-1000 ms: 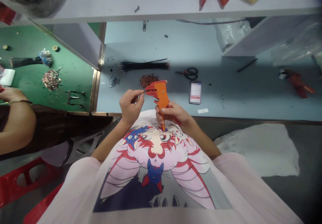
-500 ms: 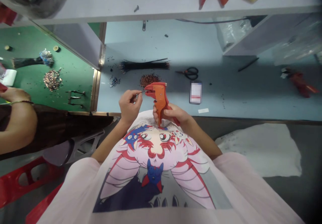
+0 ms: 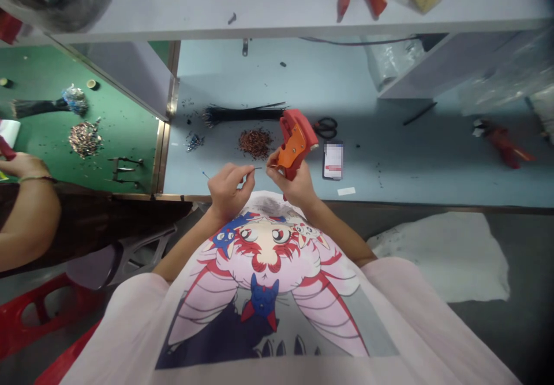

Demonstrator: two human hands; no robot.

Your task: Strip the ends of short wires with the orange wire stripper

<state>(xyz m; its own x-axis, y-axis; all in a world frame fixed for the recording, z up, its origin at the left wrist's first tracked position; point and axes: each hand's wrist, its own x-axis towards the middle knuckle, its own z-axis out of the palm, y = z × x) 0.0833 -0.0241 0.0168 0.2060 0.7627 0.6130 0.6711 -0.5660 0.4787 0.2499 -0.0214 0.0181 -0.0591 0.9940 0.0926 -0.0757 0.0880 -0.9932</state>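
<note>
- I'm looking down on a pale blue bench, with a bundle of black wires, a heap of copper clippings, scissors and a phone laid out beyond the hands.
- I see the left hand closed in a tight pinch on a thin wire.
- I see the right hand clenched round the grip of an orange wire stripper, its red head tilted up and away from me.
- The wire lies nearly level across my view, its free tip pointing right, just short of the right hand and the stripper's lower side.
- A co-worker's arm rests at a green bench off to the left.
</note>
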